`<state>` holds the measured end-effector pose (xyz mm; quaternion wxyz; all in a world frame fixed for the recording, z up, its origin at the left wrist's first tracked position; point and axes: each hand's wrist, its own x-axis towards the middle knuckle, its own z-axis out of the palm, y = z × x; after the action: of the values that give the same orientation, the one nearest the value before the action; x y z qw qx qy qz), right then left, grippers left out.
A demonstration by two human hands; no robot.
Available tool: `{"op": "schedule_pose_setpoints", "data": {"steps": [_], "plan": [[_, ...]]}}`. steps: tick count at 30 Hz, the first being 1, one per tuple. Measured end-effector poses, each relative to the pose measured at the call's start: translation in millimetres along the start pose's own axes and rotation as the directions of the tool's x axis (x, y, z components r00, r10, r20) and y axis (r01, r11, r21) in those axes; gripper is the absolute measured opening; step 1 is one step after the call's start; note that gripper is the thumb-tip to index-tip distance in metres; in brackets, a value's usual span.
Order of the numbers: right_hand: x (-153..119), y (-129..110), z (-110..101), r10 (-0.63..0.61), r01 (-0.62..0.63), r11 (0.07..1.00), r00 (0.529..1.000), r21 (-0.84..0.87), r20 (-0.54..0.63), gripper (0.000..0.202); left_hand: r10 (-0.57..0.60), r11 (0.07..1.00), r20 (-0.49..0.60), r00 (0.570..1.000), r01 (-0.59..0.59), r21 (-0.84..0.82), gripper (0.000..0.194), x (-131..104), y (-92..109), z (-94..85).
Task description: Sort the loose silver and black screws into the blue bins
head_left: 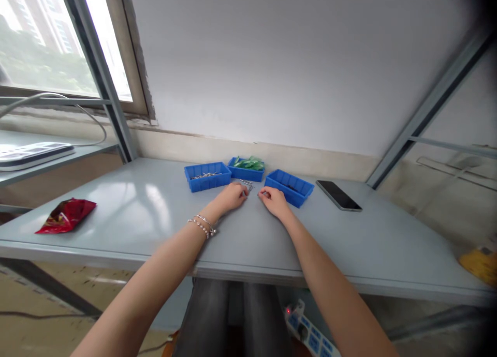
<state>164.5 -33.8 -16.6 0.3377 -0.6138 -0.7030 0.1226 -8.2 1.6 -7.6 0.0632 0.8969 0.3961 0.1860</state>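
On the grey table, my left hand (233, 195) rests with curled fingers pinched around something small that I cannot make out. Thin metal pieces (246, 182) lie just beyond its fingertips. A short gap to the right, my right hand (272, 199) is also closed in a pinch, and what it holds is too small to name. Behind the left hand stands a blue bin (212, 183) with small silvery metal parts. A second blue bin (245, 174) holds green plastic packaging (250, 163). Close to the right hand is a third blue bin (297, 195) with small dark parts inside.
A black-screened phone (339, 195) lies right of the bins. An opened red packet (68, 215) is at the left of the table (128, 207). Metal posts (116, 114) rise at both sides. Below the front edge is a power strip (312, 336).
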Motion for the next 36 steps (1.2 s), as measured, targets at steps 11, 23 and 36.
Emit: {"op": "schedule_pose_setpoints", "data": {"steps": [11, 23, 36], "plan": [[2, 3, 1, -0.003, 0.003, 1.000, 1.000, 0.001, -0.001, 0.014, -0.088, 0.996, 0.052, 0.995, 0.087, 0.015, 0.028, 0, 0, -1.9], [1, 2, 1, -0.005, 0.005, 1.000, 1.000, 0.010, -0.008, 0.014, -0.236, 0.969, 0.095, 0.967, 0.227, 0.095, 0.018, -1, -13, -5.9], [2, 4, 2, -0.049, 0.048, 0.997, 0.999, 0.063, 0.018, 0.020, -0.095, 0.991, -0.025, 0.995, 0.092, -0.098, 0.015, 1, 12, -6.7]]}}
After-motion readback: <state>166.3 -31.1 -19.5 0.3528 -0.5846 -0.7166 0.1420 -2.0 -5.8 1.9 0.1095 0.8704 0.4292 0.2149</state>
